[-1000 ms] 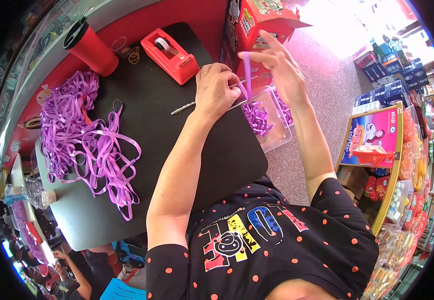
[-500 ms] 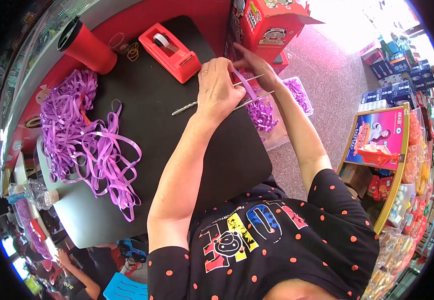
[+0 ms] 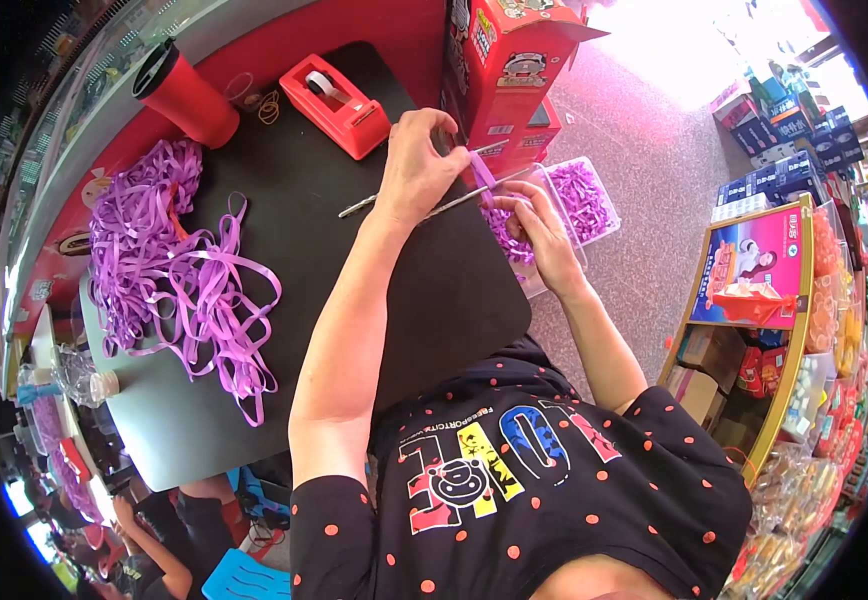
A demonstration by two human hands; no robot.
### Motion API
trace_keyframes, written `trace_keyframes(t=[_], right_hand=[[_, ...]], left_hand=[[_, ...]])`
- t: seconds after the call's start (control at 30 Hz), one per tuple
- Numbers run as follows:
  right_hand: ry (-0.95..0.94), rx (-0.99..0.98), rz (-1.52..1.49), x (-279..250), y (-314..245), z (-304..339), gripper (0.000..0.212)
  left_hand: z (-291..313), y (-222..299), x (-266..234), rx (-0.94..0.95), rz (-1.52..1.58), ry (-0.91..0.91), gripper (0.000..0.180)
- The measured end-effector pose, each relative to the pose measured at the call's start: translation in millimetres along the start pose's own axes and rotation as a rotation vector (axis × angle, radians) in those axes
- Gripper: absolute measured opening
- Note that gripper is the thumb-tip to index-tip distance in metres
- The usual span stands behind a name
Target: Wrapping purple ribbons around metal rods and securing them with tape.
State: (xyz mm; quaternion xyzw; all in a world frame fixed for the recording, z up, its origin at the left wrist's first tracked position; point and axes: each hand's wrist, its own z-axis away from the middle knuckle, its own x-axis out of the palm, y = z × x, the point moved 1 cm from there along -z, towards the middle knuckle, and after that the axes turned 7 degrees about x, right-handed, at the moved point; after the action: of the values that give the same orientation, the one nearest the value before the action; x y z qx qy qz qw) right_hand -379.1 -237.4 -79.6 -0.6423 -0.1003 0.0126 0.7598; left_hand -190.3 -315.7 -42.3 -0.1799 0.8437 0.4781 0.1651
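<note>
Two thin metal rods (image 3: 454, 200) cross over the table's right edge, with my left hand (image 3: 416, 172) closed round them. A strip of purple ribbon (image 3: 482, 178) loops around the rods just beyond my left fingertips. On the near side of the rods, my right hand (image 3: 542, 235) has its fingers curled and pinched at the ribbon; its fingertips are partly hidden. Beneath the rods, a clear plastic box (image 3: 582, 255) holds several small folded purple ribbon pieces (image 3: 579, 200). On the left side of the table lies a tangled heap of purple ribbon (image 3: 139, 235).
A red tape dispenser (image 3: 339, 110), a red tumbler (image 3: 189, 100) and rubber bands (image 3: 269, 106) stand along the back of the black table (image 3: 344, 330). Red boxes (image 3: 514, 60) rise beyond my hands. A glass-topped counter (image 3: 744, 280) stands at right, a blue stool (image 3: 244, 577) at lower left.
My right hand has come from the far side of the rods round to the near side, its fingers going from stretched to curled. My left hand stays on the rods, shifted slightly.
</note>
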Motion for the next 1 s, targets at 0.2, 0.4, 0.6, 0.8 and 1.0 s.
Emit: trace_keyframes(t=[0.2,0.4,0.6,0.8,1.0], right_hand=[[0.066,-0.105,0.411,3.1,-20.4,7.4,0.022],[0.014,-0.051,0.318,-8.1,-24.8,-10.5,0.024],[0.013,0.017,0.346,-8.0,-34.3,-14.9,0.025],[0.03,0.018,0.166,-6.8,-27.9,-15.8,0.025],[0.041,0.029,0.113,-15.9,-28.6,-18.3,0.021]], left_hand=[[0.4,37.9,2.2,-0.446,0.574,0.015,0.014],[78.9,90.5,30.4,-1.033,1.35,-0.162,0.018],[76.5,105.6,60.4,-1.043,1.46,0.103,0.037],[61.2,87.3,73.5,-0.944,1.701,0.261,0.048],[72.7,66.0,79.2,-0.751,1.894,0.128,0.06]])
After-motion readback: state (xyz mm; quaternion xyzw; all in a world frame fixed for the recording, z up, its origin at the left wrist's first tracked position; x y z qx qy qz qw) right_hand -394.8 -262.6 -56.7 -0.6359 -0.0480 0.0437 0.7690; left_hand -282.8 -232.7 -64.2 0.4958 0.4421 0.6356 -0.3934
